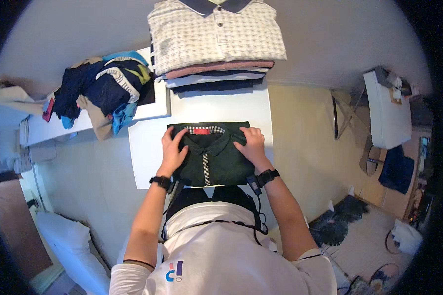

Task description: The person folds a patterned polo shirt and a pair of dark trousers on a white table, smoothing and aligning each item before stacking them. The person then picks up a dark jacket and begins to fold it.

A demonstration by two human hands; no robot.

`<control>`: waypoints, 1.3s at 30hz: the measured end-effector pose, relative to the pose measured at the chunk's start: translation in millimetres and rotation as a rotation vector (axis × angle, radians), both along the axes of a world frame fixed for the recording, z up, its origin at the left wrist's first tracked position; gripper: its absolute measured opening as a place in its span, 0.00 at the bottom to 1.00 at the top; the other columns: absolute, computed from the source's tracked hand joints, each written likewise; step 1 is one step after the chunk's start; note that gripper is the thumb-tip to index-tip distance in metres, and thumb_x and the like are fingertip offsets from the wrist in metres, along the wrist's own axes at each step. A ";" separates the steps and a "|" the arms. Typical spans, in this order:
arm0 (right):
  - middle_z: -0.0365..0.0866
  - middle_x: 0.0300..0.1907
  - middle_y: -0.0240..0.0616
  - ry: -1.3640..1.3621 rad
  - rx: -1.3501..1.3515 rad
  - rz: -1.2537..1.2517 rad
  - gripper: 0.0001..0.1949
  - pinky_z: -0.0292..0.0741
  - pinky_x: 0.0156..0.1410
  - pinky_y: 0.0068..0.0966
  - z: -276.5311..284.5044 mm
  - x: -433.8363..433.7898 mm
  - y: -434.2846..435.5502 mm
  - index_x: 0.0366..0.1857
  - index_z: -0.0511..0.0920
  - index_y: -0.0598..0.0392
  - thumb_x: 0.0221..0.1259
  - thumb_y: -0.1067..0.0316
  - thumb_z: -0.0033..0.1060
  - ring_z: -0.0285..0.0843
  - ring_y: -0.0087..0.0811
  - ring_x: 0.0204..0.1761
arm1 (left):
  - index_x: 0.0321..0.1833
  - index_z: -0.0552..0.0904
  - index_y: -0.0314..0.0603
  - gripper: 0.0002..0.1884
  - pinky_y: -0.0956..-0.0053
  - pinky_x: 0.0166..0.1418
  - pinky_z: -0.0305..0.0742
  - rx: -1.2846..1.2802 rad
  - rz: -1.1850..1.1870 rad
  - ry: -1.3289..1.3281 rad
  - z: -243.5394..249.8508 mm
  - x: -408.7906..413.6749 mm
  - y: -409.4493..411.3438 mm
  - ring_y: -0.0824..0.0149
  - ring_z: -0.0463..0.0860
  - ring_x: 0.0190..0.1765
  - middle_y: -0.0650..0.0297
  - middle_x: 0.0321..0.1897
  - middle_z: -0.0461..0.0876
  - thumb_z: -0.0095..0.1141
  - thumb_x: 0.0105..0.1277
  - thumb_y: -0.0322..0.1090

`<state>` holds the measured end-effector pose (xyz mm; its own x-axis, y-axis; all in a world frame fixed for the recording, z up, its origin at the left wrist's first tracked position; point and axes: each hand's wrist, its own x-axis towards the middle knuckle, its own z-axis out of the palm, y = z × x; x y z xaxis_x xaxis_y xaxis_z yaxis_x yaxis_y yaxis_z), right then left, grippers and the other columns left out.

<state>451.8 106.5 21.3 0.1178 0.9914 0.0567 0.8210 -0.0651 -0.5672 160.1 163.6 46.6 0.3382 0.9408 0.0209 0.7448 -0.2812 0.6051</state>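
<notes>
A dark green polo shirt (pixel 229 162) with a checked inner collar and placket lies folded on the white table (pixel 147 158), its collar away from me. My left hand (pixel 175 149) rests on the shirt's upper left corner, fingers spread. On the upper right corner lies my right hand (pixel 251 145), thumb apart from the fingers; the cloth does not look gripped by either hand. Beyond the shirt rises a stack of folded clothes, with a cream patterned polo shirt (pixel 221 40) on top and a pink garment (pixel 221 67) under it.
A loose heap of clothes (pixel 96 84) lies at the far left on a white surface (pixel 153 110), some hanging over its edge. At the right stand a white table (pixel 387 110) and a dark blue chair (pixel 397 169). A dark furry item (pixel 336 223) lies on the floor.
</notes>
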 end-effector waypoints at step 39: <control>0.80 0.50 0.42 1.297 0.042 0.053 0.25 0.76 0.57 0.33 247.2 75.3 70.6 0.57 0.72 0.65 0.54 0.69 0.63 0.79 0.35 0.50 | 0.61 0.73 0.34 0.27 0.67 0.58 0.76 -0.792 -0.228 -1.148 197.2 8.7 114.6 0.64 0.82 0.51 0.58 0.52 0.82 0.63 0.57 0.31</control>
<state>527.1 177.1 268.5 0.0707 0.9968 -0.0376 -0.3236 -0.0128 -0.9461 168.8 278.2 243.8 0.6383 0.7610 -0.1162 -0.2776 0.3683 0.8873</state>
